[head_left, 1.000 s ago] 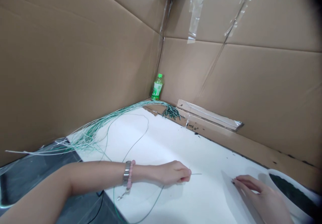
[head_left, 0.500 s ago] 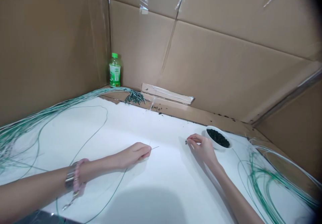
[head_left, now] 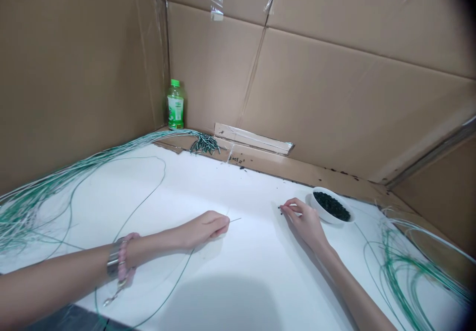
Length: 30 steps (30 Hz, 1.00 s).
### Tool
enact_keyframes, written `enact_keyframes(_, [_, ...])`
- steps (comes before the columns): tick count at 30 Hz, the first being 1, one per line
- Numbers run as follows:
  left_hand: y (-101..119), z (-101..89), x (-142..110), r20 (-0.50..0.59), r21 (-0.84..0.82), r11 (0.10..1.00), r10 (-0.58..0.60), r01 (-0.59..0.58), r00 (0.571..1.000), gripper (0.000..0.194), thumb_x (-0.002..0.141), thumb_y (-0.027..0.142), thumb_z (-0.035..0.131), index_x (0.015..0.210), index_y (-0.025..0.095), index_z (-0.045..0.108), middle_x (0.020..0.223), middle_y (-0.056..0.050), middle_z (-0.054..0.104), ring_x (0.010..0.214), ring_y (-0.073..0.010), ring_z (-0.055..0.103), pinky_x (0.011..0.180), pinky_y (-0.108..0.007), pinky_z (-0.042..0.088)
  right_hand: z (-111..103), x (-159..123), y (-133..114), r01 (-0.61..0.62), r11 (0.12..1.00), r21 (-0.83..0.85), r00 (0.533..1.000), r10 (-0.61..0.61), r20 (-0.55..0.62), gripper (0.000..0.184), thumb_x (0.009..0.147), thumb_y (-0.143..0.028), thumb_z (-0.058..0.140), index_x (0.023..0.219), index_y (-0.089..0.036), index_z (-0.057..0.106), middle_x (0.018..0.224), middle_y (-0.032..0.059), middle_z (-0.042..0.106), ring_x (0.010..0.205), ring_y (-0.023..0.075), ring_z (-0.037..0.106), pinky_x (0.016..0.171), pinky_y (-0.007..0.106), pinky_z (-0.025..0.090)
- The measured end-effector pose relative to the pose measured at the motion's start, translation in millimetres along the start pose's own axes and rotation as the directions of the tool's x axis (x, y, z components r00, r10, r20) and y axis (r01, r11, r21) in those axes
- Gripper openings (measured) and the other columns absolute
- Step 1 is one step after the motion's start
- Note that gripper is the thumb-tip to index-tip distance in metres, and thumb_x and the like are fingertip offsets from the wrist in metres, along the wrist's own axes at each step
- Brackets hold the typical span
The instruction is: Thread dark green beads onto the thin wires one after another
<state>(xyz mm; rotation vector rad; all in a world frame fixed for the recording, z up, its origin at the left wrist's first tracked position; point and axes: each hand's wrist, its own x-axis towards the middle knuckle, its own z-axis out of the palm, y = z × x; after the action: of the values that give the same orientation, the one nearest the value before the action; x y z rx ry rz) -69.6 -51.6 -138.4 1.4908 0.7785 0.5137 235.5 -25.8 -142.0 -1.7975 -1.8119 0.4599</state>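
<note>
My left hand [head_left: 204,229] rests on the white tabletop [head_left: 245,271], its fingers shut on a thin wire [head_left: 235,219] whose bare tip sticks out to the right. The green-coated length of that wire seems to loop down and back across the table. My right hand [head_left: 303,222] pinches a tiny dark bead [head_left: 280,210] between its fingertips, a short gap from the wire tip. Right beside that hand stands a white oval bowl [head_left: 332,211] holding a heap of dark green beads [head_left: 331,206].
Long bundles of green and white wires [head_left: 44,204] lie at the left, and more [head_left: 405,266] at the right. Beaded wire ends [head_left: 204,144] bunch at the back. A green-capped plastic bottle [head_left: 175,105] stands in the corner of the cardboard walls [head_left: 334,98].
The view has swung left since the oldest frame, bringing the whole bowl into sight. My right hand has moved from the bowl's side to a pinch near the wire tip.
</note>
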Motion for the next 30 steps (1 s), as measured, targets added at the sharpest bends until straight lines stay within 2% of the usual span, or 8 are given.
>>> enact_keyframes(4, [0.6,0.5,-0.5,0.006,0.006,1.0,0.002,-0.002,1.0,0.046,0.091,0.048,0.034,0.058,0.017,0.033,0.055,0.005,0.029,0.052,-0.0089,0.023,0.051,-0.028,0.017,0.1,0.0,0.5,0.002,1.0,0.009,1.0,-0.002,-0.005,0.025,0.092,-0.037,0.054,0.095,-0.014,0.061,0.089,0.0028,0.064,0.076,0.012,0.061,0.073,0.031,0.053])
enact_keyframes(11, [1.1,0.4,-0.5,0.006,0.005,1.0,-0.003,0.003,1.0,0.046,0.091,0.048,0.034,0.057,0.017,0.032,0.053,0.005,0.028,0.051,-0.0088,0.022,0.051,-0.028,0.016,-0.7,0.2,-0.6,0.009,0.998,0.062,1.0,-0.009,-0.003,0.023,0.092,-0.035,0.053,0.096,-0.014,0.061,0.092,0.0037,0.064,0.083,0.0138,0.062,0.078,0.034,0.052])
enact_keyframes(21, [-0.2,-1.4,-1.8,0.015,0.016,1.0,-0.011,0.011,1.0,0.045,0.092,0.047,0.034,0.058,0.017,0.033,0.055,0.005,0.028,0.052,-0.0091,0.022,0.052,-0.028,0.017,0.3,-0.8,-1.5,0.011,0.99,0.142,1.0,-0.01,-0.004,0.026,0.092,-0.036,0.053,0.101,-0.013,0.06,0.095,0.0045,0.064,0.083,0.0141,0.063,0.075,0.033,0.053])
enact_keyframes(30, [1.2,-0.9,-1.1,0.01,0.007,1.0,-0.03,0.03,1.0,0.046,0.091,0.05,0.034,0.058,0.017,0.033,0.053,0.005,0.027,0.051,-0.009,0.021,0.051,-0.028,0.015,2.4,0.3,1.4,0.059,0.996,0.062,0.998,-0.058,-0.01,0.024,0.092,-0.035,0.054,0.102,-0.013,0.061,0.102,0.006,0.063,0.09,0.0155,0.062,0.08,0.035,0.053])
